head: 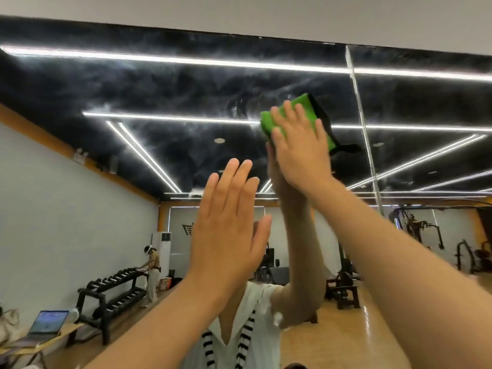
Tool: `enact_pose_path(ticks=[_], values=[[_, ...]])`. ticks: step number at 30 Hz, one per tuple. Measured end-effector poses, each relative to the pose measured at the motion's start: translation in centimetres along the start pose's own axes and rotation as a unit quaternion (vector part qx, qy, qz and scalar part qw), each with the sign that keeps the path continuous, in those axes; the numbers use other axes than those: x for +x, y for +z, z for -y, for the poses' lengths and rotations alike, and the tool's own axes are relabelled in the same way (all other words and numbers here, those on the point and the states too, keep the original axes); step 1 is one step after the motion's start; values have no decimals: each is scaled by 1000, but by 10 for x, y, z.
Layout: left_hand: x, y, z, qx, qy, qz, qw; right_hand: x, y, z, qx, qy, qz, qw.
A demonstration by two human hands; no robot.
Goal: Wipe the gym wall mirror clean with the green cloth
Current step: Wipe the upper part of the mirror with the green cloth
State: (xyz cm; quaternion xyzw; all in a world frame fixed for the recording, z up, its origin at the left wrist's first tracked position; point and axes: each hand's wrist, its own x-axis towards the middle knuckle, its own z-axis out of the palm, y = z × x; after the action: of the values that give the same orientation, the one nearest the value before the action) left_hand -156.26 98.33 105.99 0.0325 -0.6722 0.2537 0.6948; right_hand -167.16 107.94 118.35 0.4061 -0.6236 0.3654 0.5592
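Note:
The gym wall mirror (159, 91) fills the view, with hazy smears across its upper part. High on the glass, right of centre, my right hand (298, 139) presses the folded green cloth (300, 107) flat against the mirror with straight fingers. The cloth has a dark edge that hangs out to the right. My left hand (229, 217) is raised lower down and left of the cloth, palm toward the glass and fingers straight, holding nothing. Whether it touches the mirror I cannot tell.
A vertical seam (362, 123) between mirror panels runs just right of the cloth. The glass reflects a dumbbell rack (111, 291), a laptop (48, 323) on a bench, weight machines (415, 230), a person at the rack, and a wooden floor.

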Motion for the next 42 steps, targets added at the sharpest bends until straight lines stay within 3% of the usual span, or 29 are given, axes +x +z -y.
enact_pose_path(ticks=[4,7,12,15,18,21,24,27,30,33,36,39,40,42], values=[[1,10,-2,-11,-51,8,999,-38,18,17,-5,-123,18,992],[2,19,-4,-21,-70,22,997,-50,5,-18,-17,-124,45,991],[11,30,-4,12,-60,30,998,-77,-16,-96,-28,15,-3,999],[8,31,-6,8,-48,16,999,-95,-10,-85,-11,100,-34,994],[7,31,-6,5,-51,4,999,-133,9,-51,-23,14,-16,1000],[8,32,-6,2,-51,6,999,-155,1,-73,-42,-95,42,994],[8,32,-6,4,-52,10,999,-128,-17,-111,-5,14,4,1000],[8,32,-7,0,-60,8,998,-100,-11,-90,-32,114,-28,993],[8,31,-7,-9,-64,3,998,-105,7,-44,-24,-16,14,999],[8,30,-8,-8,-67,-2,998,-108,-2,-58,-21,-135,53,989],[8,30,-7,3,-73,-4,997,-72,-18,-93,-21,-28,12,999],[8,29,-9,10,-73,8,997,-31,-14,-74,-28,93,-38,995],[8,29,-9,14,-74,11,997,-25,-8,-55,-25,78,-34,996],[8,28,-9,20,-84,15,996,-24,3,-24,-14,-36,-7,999]])
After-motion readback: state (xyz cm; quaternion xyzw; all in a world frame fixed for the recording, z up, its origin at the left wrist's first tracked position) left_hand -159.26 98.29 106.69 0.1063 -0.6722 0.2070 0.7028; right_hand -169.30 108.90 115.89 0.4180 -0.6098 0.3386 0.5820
